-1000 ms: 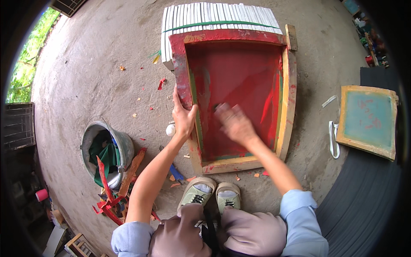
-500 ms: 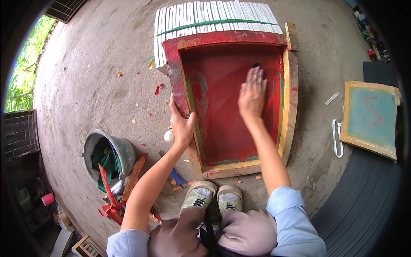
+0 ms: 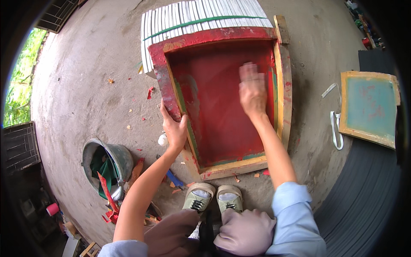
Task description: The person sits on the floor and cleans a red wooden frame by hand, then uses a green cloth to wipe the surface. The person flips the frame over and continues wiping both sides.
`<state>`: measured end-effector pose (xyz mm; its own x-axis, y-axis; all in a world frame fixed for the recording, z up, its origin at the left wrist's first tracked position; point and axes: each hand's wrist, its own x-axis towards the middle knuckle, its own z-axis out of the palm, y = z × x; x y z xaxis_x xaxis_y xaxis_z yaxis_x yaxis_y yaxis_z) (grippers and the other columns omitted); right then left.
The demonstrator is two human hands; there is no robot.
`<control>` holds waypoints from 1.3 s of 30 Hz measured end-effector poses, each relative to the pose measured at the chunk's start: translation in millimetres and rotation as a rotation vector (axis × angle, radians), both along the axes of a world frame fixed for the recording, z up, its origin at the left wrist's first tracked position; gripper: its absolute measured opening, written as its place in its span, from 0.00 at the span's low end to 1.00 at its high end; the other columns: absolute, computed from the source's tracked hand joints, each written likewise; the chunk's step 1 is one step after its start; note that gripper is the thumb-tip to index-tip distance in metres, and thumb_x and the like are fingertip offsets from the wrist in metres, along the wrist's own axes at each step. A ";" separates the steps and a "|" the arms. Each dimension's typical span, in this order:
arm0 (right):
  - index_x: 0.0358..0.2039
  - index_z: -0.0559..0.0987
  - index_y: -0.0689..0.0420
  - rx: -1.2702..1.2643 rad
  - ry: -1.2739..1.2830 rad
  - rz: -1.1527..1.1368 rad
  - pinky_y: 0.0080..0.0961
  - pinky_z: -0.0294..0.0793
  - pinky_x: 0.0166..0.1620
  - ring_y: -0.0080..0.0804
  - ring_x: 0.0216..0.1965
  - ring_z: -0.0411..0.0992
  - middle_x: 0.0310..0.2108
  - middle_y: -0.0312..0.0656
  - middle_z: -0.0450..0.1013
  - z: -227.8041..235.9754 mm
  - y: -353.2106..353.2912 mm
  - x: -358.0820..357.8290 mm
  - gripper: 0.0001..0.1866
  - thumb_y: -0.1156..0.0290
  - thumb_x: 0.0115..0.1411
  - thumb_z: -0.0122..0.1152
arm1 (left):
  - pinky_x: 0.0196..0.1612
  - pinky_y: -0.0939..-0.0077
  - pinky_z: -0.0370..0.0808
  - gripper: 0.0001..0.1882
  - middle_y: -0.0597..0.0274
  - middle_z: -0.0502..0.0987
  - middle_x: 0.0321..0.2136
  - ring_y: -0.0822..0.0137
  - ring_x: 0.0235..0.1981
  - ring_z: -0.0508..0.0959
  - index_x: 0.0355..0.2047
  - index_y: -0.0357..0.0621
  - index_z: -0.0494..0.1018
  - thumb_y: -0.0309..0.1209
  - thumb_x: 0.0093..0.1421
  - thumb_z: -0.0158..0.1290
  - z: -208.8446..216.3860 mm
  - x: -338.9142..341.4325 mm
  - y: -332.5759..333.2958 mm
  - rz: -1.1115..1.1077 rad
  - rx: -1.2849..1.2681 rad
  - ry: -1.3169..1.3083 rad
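Since a second ago, the right hand (image 3: 252, 92) has crossed the red panel (image 3: 218, 111) from left of centre to its upper right. It lies palm down, fingers extended together and pointing away from the wearer, forearm reaching nearly straight up from the lower right; blur hides whether anything is under the fingers. The left hand (image 3: 174, 130) clasps the left rail of the wooden frame (image 3: 235, 168) around that panel, thumb on the inner side, fingers outside, forearm slanting up from the lower left. This frame sits just beyond the wearer's shoes (image 3: 230, 198), its far edge overlapping a white stack (image 3: 205, 10) bound with green strap (image 3: 205, 20). Left is a grey bucket (image 3: 122, 158); well to the right, a smaller teal-panelled frame (image 3: 370, 109).
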<state>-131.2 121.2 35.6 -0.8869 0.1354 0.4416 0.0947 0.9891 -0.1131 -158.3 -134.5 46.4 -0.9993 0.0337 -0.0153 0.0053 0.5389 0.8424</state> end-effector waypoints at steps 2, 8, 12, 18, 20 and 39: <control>0.61 0.61 0.64 -0.154 0.135 -0.336 0.48 0.48 0.66 0.48 0.67 0.49 0.64 0.55 0.55 -10.3 -18.3 7.1 0.28 0.68 0.61 0.47 | 0.44 0.57 0.72 0.42 0.37 0.74 0.41 0.42 0.41 0.77 0.64 0.48 0.46 0.24 0.51 0.54 -5.2 -1.3 -1.8 -0.032 -0.033 0.157; 0.64 0.57 0.62 -0.011 -0.076 -0.004 0.44 0.44 0.68 0.41 0.68 0.48 0.66 0.48 0.53 -14.6 1.7 40.3 0.33 0.63 0.61 0.49 | 0.39 0.61 0.74 0.41 0.40 0.76 0.36 0.50 0.32 0.79 0.64 0.47 0.48 0.25 0.51 0.54 -3.4 1.7 0.7 0.004 -0.045 0.087; 0.64 0.58 0.60 -0.122 -0.086 -0.017 0.43 0.44 0.68 0.44 0.68 0.48 0.66 0.49 0.52 -15.3 -37.1 31.3 0.32 0.63 0.61 0.51 | 0.38 0.62 0.74 0.41 0.41 0.76 0.35 0.51 0.30 0.79 0.64 0.46 0.48 0.26 0.51 0.55 -3.0 1.2 1.3 0.018 -0.062 0.072; 0.65 0.54 0.63 -0.048 -0.033 -0.216 0.45 0.45 0.68 0.42 0.69 0.46 0.67 0.49 0.49 -10.4 2.7 28.4 0.33 0.59 0.64 0.46 | 0.35 0.65 0.74 0.41 0.47 0.76 0.30 0.57 0.26 0.77 0.64 0.46 0.49 0.26 0.51 0.55 -6.8 -3.1 2.0 0.008 -0.033 0.148; 0.65 0.51 0.65 -0.056 -0.050 -0.323 0.46 0.44 0.68 0.45 0.69 0.44 0.68 0.52 0.46 -12.7 -6.7 27.5 0.35 0.58 0.65 0.46 | 0.35 0.65 0.74 0.41 0.48 0.75 0.29 0.58 0.26 0.77 0.63 0.46 0.49 0.26 0.51 0.55 -5.2 1.8 8.3 0.003 -0.035 0.141; 0.60 0.65 0.59 0.048 -0.183 0.582 0.42 0.50 0.67 0.43 0.67 0.51 0.65 0.49 0.56 -44.8 -59.1 79.2 0.29 0.62 0.60 0.52 | 0.38 0.62 0.73 0.40 0.41 0.76 0.33 0.51 0.29 0.78 0.63 0.45 0.50 0.25 0.50 0.54 -7.2 -0.1 4.8 0.037 -0.040 0.108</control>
